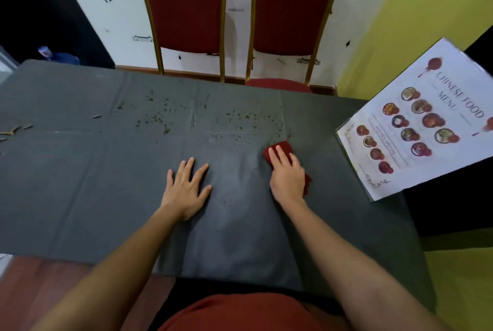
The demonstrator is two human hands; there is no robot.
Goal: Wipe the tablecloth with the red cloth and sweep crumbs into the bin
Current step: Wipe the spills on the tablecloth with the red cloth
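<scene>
A dark grey tablecloth (80, 184) covers the table in front of me. Brownish crumbs (240, 117) are scattered over its far half, with a few stick-like bits (16, 129) at the far left. My right hand (286, 173) lies flat on a folded red cloth (278, 147) and presses it onto the tablecloth, just below the crumbs. My left hand (186, 186) rests flat on the tablecloth with fingers spread and holds nothing. No bin is in view.
A laminated Chinese food menu (416, 122) lies at the table's right edge. Two red chairs with gold frames (184, 10) (290, 13) stand against the white wall behind the table. A blue object (57, 56) sits beyond the far left corner.
</scene>
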